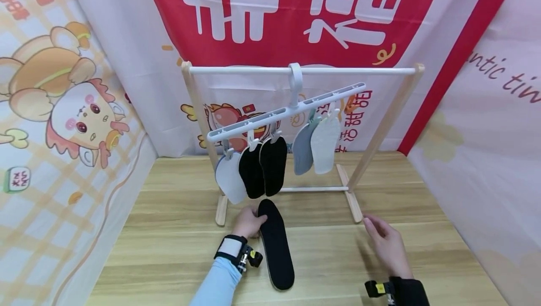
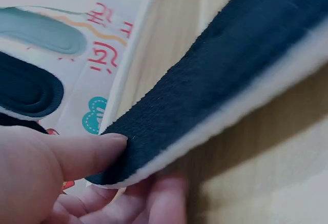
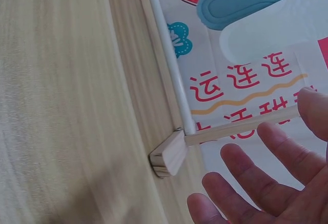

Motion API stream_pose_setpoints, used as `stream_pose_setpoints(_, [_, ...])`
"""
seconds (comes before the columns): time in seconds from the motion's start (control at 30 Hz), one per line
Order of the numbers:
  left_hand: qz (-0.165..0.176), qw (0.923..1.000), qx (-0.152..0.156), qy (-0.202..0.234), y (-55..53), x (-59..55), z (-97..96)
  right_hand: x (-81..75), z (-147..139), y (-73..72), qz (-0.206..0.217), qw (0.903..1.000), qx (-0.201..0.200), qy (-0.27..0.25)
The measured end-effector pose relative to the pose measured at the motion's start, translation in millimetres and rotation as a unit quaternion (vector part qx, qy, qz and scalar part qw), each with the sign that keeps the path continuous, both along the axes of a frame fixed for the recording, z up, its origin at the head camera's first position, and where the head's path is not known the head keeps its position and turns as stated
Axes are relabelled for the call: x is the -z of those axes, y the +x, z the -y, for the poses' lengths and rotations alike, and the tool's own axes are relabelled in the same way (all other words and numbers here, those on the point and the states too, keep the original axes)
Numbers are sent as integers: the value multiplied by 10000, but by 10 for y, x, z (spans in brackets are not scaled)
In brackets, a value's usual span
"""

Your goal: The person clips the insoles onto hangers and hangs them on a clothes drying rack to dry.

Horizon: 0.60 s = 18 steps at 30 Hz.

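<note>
A black insole (image 1: 276, 249) with a pale underside is pinched near one end by my left hand (image 1: 248, 222). In the left wrist view the thumb (image 2: 92, 152) lies on its dark face, with fingers beneath. My right hand (image 1: 386, 242) holds nothing, its fingers loosely spread near the right foot (image 1: 354, 206) of the rack. Above, a white clip hanger (image 1: 270, 116) hangs tilted from the rack's top bar (image 1: 359, 70). Clipped to it are a white insole (image 1: 230, 179), two black insoles (image 1: 274, 165), a grey-blue insole (image 1: 302, 151) and another white one (image 1: 325, 144).
The rack's wooden legs (image 1: 384, 123) stand on a wood-grain table (image 1: 169, 249), joined low by a white bar (image 1: 313, 188). Printed cloths surround the table: a cartoon one (image 1: 72, 109) at left, a red and white one (image 1: 287, 10) behind, a white one (image 1: 486, 156) at right.
</note>
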<state>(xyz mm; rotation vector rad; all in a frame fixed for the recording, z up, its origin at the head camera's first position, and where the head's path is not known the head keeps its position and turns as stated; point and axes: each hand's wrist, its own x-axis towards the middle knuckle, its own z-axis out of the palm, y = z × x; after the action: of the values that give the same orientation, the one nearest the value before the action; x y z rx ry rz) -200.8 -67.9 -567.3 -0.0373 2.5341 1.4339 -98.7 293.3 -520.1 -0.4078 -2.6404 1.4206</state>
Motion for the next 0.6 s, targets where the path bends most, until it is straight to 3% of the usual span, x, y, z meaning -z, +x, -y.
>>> stream_pose_setpoints(0.1, [516,9962,-25,696,69,-17,17,-60,-8,-7,57,10000,-6,-2])
stream_pose_setpoints(0.2, [633,9916,-39,1129,145,-46,29,-124,-10,-28,16,10000,-60,-14])
stream_pose_setpoints(0.4, [237,9817,201,1877,261,-222,-38,-270,-25,-108,-207,9997,-158,-36])
stream_pose_setpoints(0.6, [-285,9804,435,1902,344,-523,-134,-454,-53,-256,-638,9969,-444,88])
